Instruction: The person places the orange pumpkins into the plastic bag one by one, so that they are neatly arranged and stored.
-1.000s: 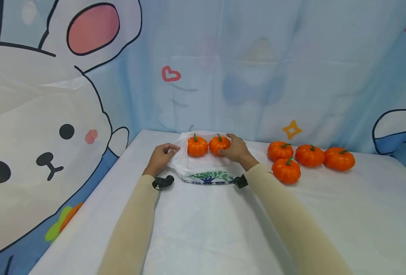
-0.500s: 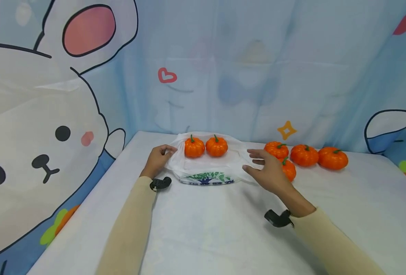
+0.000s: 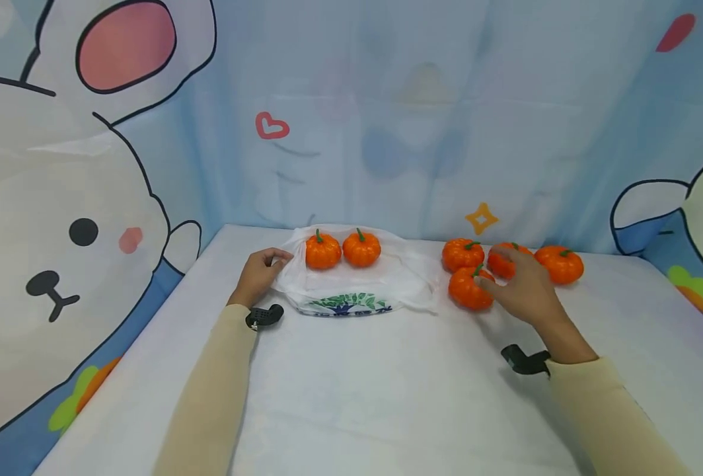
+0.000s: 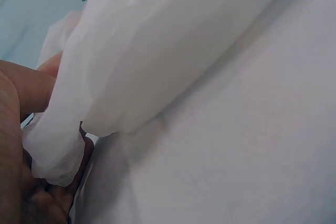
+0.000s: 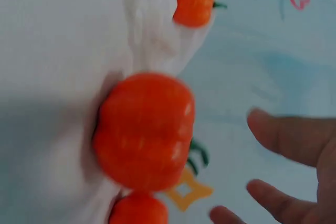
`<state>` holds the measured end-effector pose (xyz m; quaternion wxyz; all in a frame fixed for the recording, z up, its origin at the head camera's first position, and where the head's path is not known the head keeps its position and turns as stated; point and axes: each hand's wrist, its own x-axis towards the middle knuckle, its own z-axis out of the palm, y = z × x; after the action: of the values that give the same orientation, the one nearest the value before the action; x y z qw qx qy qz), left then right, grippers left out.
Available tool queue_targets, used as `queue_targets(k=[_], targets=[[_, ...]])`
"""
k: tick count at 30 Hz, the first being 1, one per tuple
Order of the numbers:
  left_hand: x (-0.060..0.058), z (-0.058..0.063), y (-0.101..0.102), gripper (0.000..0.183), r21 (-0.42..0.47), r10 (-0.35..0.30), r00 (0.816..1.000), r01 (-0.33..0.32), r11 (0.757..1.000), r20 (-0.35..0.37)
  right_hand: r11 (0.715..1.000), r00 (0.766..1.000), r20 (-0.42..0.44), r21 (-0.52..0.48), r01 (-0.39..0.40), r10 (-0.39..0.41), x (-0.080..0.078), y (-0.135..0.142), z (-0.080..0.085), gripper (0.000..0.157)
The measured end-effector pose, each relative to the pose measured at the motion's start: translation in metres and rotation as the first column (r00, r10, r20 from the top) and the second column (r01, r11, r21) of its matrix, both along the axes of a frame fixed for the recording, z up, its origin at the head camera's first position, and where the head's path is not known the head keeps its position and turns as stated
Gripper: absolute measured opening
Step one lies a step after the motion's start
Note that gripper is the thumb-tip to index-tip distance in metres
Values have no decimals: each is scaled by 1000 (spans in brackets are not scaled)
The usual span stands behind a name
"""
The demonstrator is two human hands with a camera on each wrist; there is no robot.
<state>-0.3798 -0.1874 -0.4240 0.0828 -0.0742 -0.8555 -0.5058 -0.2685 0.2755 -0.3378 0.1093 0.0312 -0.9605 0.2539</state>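
Note:
Two small orange pumpkins, one of them the left pumpkin (image 3: pixel 323 251) and the other the right pumpkin (image 3: pixel 362 248), sit on a white plastic bag (image 3: pixel 407 274) with a green and blue print. My left hand (image 3: pixel 258 276) pinches the bag's left edge; in the left wrist view, the bag's film (image 4: pixel 152 51) passes between thumb and fingers. Over at the right, my right hand (image 3: pixel 528 292) hovers by a cluster of pumpkins, fingers spread and holding nothing. Its thumb is nearest the front pumpkin (image 3: pixel 469 289). The right wrist view shows a gap between the fingers and a large-looking pumpkin (image 5: pixel 144 132).
Behind the front pumpkin stand a back-left pumpkin (image 3: pixel 462 254), a partly covered middle one (image 3: pixel 500 263) and a far-right one (image 3: pixel 559 266). A white cloth covers the table (image 3: pixel 375 390). A blue cartoon curtain (image 3: pixel 351 172) hangs along the back edge.
My right hand has let go of the right pumpkin on the bag and moved right to the cluster. My left hand stays at the bag's edge. The head view has shifted slightly right.

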Motion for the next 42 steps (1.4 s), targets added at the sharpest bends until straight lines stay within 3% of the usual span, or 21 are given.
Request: queue_targets(k=[4,7,17,33,38,42], targets=[[1,3,-1,22,-9,-3,1000,3,1000,-17,1000,974,226,-24,-16,21,-7,20,-10,97],[1,5,0,22,-12,2,1000,-3,1000,-9,994,959,273,-105,-43,70,-12,24,-21,98],[4,6,2,23,-20,20,1000,-20,1000,2,984,961,252,-162,-74,114,-19,23,-36,93],[2,2,-1,22,1,24,999,-24,1000,36,975,977,187,-216,-60,101,-13,11,-31,92],[2,3,1,21,-1,29,999,-29,1000,28,960,988,116,-273,-65,100,-17,-11,-24,87],[2,2,3,21,5,29,999,-29,1000,19,947,987,118,-316,-63,105,-34,-38,-24,84]])
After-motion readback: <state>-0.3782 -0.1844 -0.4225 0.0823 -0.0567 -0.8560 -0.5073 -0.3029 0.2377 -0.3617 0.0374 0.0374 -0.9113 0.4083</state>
